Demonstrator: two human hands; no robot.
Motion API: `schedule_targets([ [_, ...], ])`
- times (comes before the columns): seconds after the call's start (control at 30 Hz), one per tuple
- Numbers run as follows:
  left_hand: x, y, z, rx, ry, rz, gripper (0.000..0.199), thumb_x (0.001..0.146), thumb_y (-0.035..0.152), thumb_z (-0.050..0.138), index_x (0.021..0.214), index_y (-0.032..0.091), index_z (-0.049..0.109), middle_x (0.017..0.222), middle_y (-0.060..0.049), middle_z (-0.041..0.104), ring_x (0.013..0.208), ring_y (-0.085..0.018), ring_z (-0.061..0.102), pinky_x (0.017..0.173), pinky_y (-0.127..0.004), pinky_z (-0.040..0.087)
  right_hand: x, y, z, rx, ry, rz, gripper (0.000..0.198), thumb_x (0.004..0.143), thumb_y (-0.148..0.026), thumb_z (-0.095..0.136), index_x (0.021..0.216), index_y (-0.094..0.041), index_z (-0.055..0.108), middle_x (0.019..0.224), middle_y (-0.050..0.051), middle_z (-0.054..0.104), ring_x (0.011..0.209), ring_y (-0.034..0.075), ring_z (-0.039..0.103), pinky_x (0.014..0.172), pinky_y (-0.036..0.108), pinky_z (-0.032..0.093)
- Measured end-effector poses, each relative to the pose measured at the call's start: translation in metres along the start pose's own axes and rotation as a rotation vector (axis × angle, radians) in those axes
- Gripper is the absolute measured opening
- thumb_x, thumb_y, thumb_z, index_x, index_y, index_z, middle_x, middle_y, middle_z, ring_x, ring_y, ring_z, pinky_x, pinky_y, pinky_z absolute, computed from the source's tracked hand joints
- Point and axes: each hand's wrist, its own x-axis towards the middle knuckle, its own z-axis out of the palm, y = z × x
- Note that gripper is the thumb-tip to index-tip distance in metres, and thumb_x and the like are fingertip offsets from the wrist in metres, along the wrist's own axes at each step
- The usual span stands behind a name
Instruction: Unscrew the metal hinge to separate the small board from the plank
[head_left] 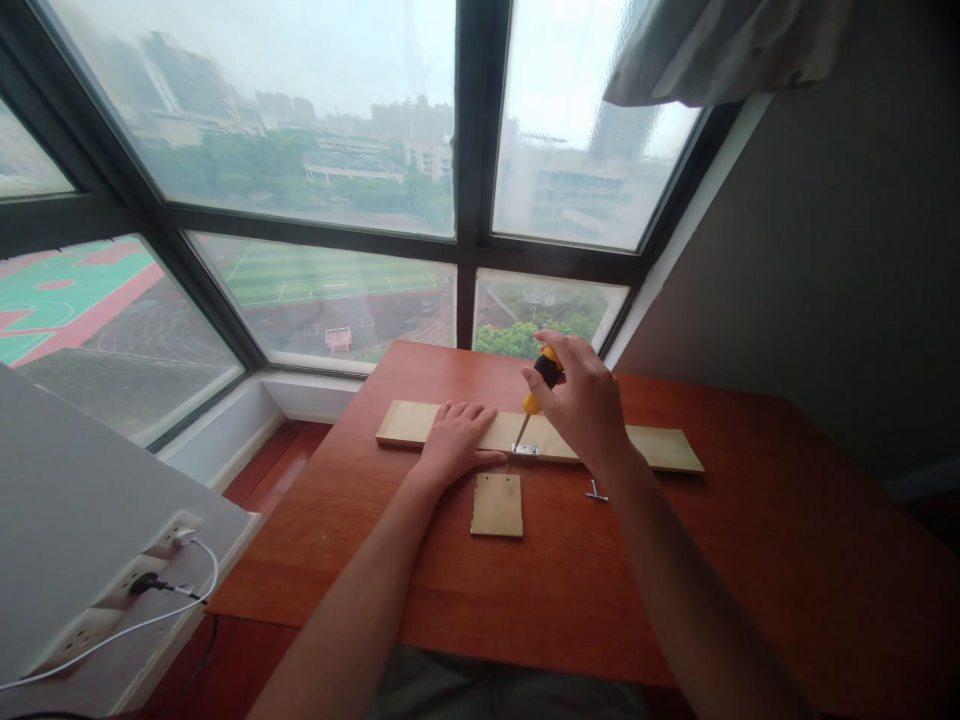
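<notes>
Screwdriver (536, 400) upright on plank's (667, 449) near edge

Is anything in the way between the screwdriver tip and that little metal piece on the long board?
Nothing visible. The right hand holds the screwdriver with its tip down at the metal bracket on the long board. The left hand rests flat beside it.

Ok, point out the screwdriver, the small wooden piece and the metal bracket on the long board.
screwdriver (541, 385): head view, on its yellow and black handle.
small wooden piece (496, 505): head view, on the middle of its top face.
metal bracket (525, 450): head view, on its flat plate.
</notes>
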Motion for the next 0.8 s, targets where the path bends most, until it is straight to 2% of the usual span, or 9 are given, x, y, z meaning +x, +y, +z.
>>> schedule_targets([
  [0.17,0.0,0.0,0.0,-0.002,-0.006,-0.006,0.073,0.073,0.064,0.066,0.133,0.027,0.048,0.128,-0.009,0.057,0.12,-0.03,0.048,0.108,-0.046,0.027,-0.001,0.002,0.002,0.121,-0.003,-0.017,0.043,0.08,-0.017,0.049,0.122,-0.023,0.05,0.117,0.009,0.062,0.102,0.024,0.061,0.085,0.037,0.049],
  [0.4,-0.001,0.001,-0.001,-0.009,0.007,-0.004,0.071,0.075,0.066,0.062,0.132,0.027,0.048,0.127,-0.01,0.057,0.12,-0.03,0.047,0.108,-0.046,0.026,0.0,-0.007,-0.004,-0.155,-0.06,0.036,0.032,0.088,-0.039,0.05,0.115,-0.024,0.056,0.108,0.008,0.065,0.083,0.023,0.061,0.067,0.034,0.046],
  [0.63,-0.001,0.001,-0.001,-0.014,-0.002,-0.015,0.072,0.075,0.067,0.061,0.134,0.028,0.048,0.126,-0.01,0.058,0.121,-0.03,0.047,0.109,-0.047,0.025,0.0,-0.007,-0.004,-0.092,-0.101,0.002,0.044,0.076,-0.02,0.049,0.12,-0.022,0.048,0.113,0.009,0.064,0.086,0.024,0.061,0.068,0.034,0.045],
  [0.8,0.0,0.002,-0.002,-0.012,-0.003,-0.022,0.068,0.076,0.066,0.061,0.132,0.029,0.049,0.127,-0.009,0.058,0.12,-0.03,0.048,0.108,-0.047,0.026,0.001,-0.011,-0.009,-0.225,-0.088,0.006,0.032,0.085,-0.036,0.051,0.114,-0.024,0.054,0.108,0.009,0.065,0.082,0.025,0.061,0.059,0.032,0.041],
])
